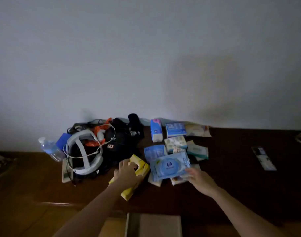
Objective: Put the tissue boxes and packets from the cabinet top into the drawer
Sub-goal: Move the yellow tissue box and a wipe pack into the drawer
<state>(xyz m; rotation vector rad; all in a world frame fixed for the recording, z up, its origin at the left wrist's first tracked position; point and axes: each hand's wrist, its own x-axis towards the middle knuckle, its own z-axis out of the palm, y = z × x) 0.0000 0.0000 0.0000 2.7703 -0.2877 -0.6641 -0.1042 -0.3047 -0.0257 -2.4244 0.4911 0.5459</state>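
On the dark wooden cabinet top (240, 177), my left hand (127, 173) grips a yellow tissue box (141, 168) from above. To its right, my right hand (201, 180) holds the near edge of a blue wet-wipes packet (168, 166), which lies on several smaller packets. Behind these lie more tissue packets: a blue upright one (156, 130), a blue box (175, 129), a pale packet (197, 130), a patterned one (175, 142) and a green-white one (197, 150). The open drawer (154, 224) shows at the bottom edge, below the cabinet top.
Left of the tissues sits a pile: a black bag (119, 142), a white headset with cables (84, 151), orange items, a water bottle (49, 148) and a remote (66, 171). A flat card (264, 158) lies at the right. A plain wall stands behind.
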